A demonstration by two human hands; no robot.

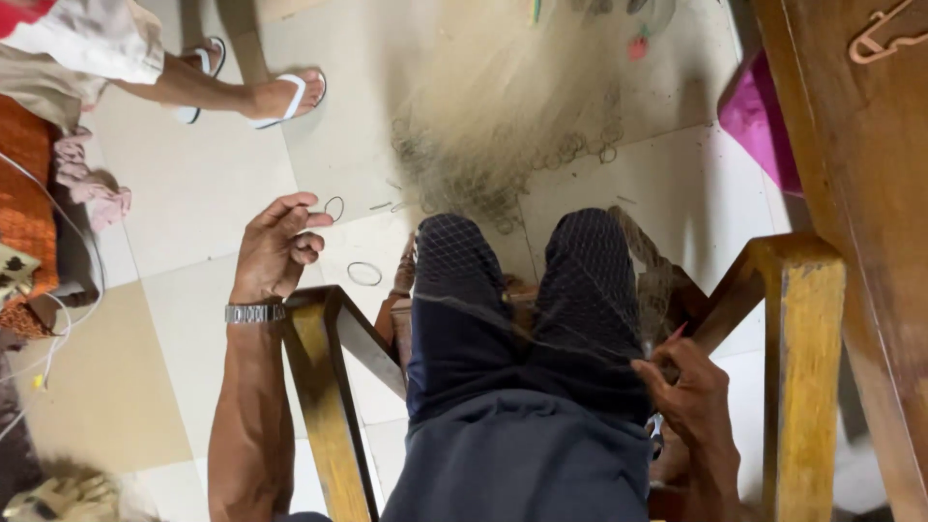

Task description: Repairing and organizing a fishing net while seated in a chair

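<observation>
My left hand hangs out past the left wooden armrest, fingers pinched on a small metal ring; a metal watch sits on that wrist. My right hand rests by my right thigh, fingers closed on a fine fishing net and a thin reddish tool. The net drapes over my dark-trousered knees and spreads onto the tiled floor ahead, edged with several small rings.
Another ring lies on the floor tiles. Another person's sandalled feet stand at top left. A wooden table runs along the right, a pink object beside it. Orange cloth and cords lie at left.
</observation>
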